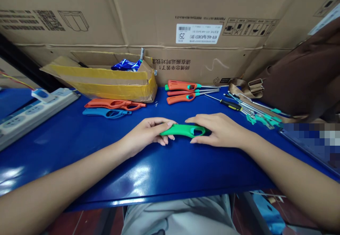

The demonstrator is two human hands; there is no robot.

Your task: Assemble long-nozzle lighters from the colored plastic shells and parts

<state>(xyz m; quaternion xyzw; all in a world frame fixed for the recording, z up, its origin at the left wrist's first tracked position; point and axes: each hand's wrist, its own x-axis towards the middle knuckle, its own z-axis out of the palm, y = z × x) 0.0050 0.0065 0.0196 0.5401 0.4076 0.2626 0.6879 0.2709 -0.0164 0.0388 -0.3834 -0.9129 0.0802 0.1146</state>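
Cardboard (148,18) printed with labels stands behind a glossy blue table (186,178). Near the table's middle, I see two bare hands at a green lighter handle (179,130) lying lengthwise from left to right. The left hand (148,132) pinches its left end, thumb above, fingers curled beneath. The right hand (221,130) has thumb and fingertips spread around the right end; I cannot tell how hard they press. To work well, I would pinch firmly and leave the handle's opening uncovered. My best room for moving lies toward the front edge; behind are orange lighters (179,99), and to the right, a screwdriver (231,105) and metal rods (252,109).
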